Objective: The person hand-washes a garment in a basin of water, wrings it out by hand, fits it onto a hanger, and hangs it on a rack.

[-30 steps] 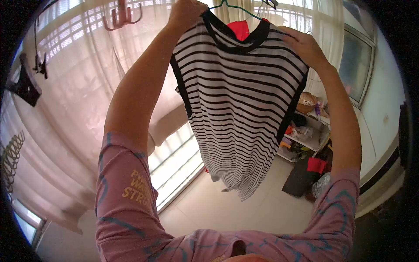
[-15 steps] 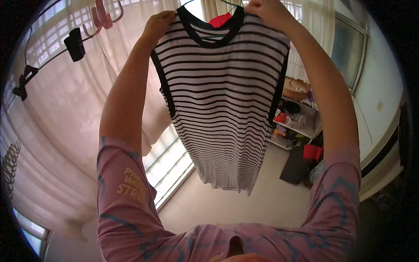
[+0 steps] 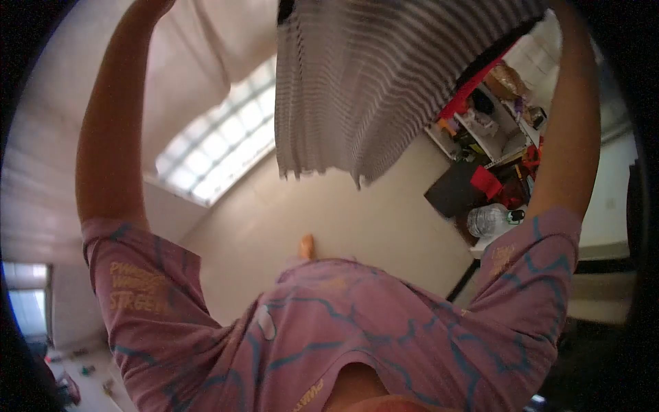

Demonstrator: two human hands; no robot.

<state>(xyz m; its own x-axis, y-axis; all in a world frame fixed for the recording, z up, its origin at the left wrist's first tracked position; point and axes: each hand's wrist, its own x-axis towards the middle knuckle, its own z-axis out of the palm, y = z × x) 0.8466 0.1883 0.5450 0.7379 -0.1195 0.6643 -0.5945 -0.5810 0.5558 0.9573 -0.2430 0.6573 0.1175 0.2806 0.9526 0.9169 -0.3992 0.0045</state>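
A sleeveless black-and-white striped top (image 3: pixel 371 75) hangs from beyond the top edge of the head view, swung to the right, its lower part blurred by motion. Only a sliver of my left hand (image 3: pixel 159 4) shows at the upper left, apart from the visible cloth; its fingers are cut off. My right forearm rises at the right beside the top's edge, with the hand beyond the frame. What either hand holds is hidden. Behind the top's right edge, a strip of red cloth (image 3: pixel 472 89) shows.
Pale curtains (image 3: pixel 199 62) and a bright barred window (image 3: pixel 213 137) stand at the left. At the right are a cluttered shelf (image 3: pixel 491 134), a dark board (image 3: pixel 446 189) and a large clear bottle (image 3: pixel 486 221). A bare foot (image 3: pixel 307 246) is on the pale floor (image 3: pixel 274 213).
The view has tipped downward. My hands have moved up and apart, and my left hand has left the top's shoulder. The top has swung up and to the right.
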